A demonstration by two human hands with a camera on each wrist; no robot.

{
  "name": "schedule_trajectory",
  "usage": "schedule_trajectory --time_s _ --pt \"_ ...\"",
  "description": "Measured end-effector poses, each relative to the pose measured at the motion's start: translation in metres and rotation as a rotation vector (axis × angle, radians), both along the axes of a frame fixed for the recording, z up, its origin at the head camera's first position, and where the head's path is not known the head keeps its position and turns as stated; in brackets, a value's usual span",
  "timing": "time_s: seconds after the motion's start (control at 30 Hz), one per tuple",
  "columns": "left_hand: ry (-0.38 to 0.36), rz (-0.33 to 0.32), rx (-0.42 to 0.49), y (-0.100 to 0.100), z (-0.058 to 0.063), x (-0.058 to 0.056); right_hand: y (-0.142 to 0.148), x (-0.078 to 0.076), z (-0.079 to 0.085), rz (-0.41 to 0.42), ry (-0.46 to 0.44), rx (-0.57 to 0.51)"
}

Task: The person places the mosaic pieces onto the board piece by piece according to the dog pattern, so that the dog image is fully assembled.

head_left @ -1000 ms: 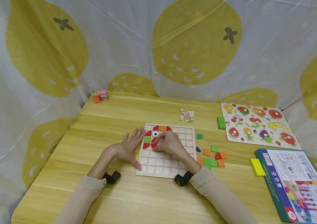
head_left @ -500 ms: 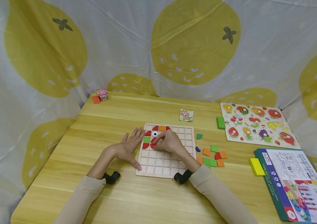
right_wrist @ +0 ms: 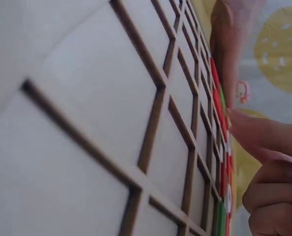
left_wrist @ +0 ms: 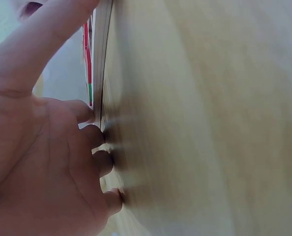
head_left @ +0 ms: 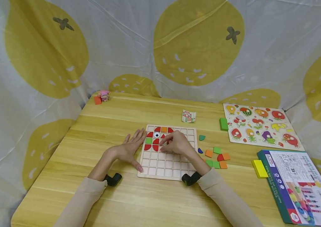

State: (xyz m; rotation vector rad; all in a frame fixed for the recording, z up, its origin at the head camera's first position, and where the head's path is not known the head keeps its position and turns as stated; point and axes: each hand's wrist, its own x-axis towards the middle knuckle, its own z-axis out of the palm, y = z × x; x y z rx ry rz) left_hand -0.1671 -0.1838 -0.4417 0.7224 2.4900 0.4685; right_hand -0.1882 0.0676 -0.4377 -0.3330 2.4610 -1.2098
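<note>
A wooden grid board [head_left: 164, 172] lies on the table, its upper-left cells filled with flat red, green and orange pieces and a white eye tile [head_left: 156, 135]. My left hand [head_left: 129, 148] rests along the board's left side with spread fingers, the thumb near its lower-left corner. Over the middle of the board is my right hand [head_left: 177, 143], its index finger and thumb bent near a red piece [head_left: 155, 147]. A gap shows between those two fingertips, and I see no piece held there. This hand hides some filled cells. In the right wrist view, its other fingers [right_wrist: 276, 196] are curled.
Loose orange, green and red pieces [head_left: 216, 164] lie right of the board, near a blue piece [head_left: 200, 150]. A pattern card [head_left: 189, 116] is behind it. Farther right are a fruit puzzle [head_left: 258, 126], a green block [head_left: 223, 124], a yellow block [head_left: 260, 169] and a box [head_left: 302, 186].
My right hand has drawn slightly right from the red pieces, uncovering more of them, and a gap has appeared between thumb and index finger. The left hand stays in place.
</note>
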Motion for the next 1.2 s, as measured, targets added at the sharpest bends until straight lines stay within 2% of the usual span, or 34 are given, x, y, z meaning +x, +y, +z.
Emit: schedule_trajectory --time_s 0.17,0.33,0.57,0.7,0.9,1.07,1.2 --pt "-0.001 0.003 -0.001 0.001 0.001 0.001 0.034 0.006 0.012 -0.011 -0.01 -0.024" --pt "-0.003 0.008 -0.004 0.002 0.001 0.0 0.088 0.016 0.022 -0.055 -0.03 -0.013" --pt "-0.006 0.009 0.003 0.002 0.001 0.0 0.17 0.032 0.016 -0.136 -0.031 0.079" --pt "-0.004 0.008 0.003 0.002 0.0 -0.001 0.202 0.04 0.011 -0.152 -0.041 0.147" --pt "-0.002 0.008 0.001 0.002 -0.001 0.0 0.221 0.036 0.002 -0.109 -0.11 0.094" --pt "-0.008 0.006 0.018 0.003 -0.002 0.0 0.227 0.029 0.0 -0.065 -0.122 0.136" --pt "-0.004 0.004 0.008 0.003 0.0 0.001 0.225 0.023 -0.004 -0.068 -0.116 0.145"
